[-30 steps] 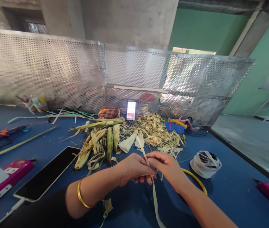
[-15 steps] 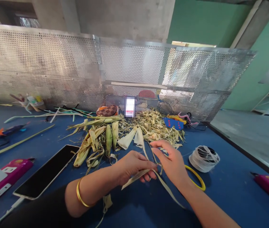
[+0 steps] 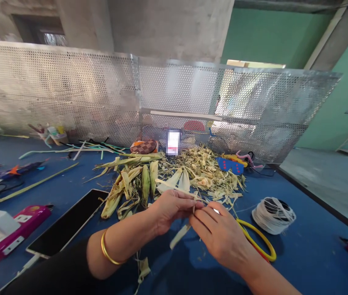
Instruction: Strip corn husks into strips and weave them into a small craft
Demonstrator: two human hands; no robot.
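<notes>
My left hand, with a gold bangle on its wrist, pinches a pale corn husk strip above the blue table. My right hand meets it from the right, fingertips closed on the same strip. One end of the strip pokes out to the left over the left hand, the other hangs down between the hands. Just behind lies a heap of corn husks with small green ears.
A dark tablet lies at the left beside a pink glue gun. A spool of white string and a yellow ring sit at the right. A perforated metal screen walls the table's back. Scissors and strips lie far left.
My hands have come together. The right hand dropped from beside the husk pile to meet the left, and the strip, earlier trailing long toward me, now shows only short ends.
</notes>
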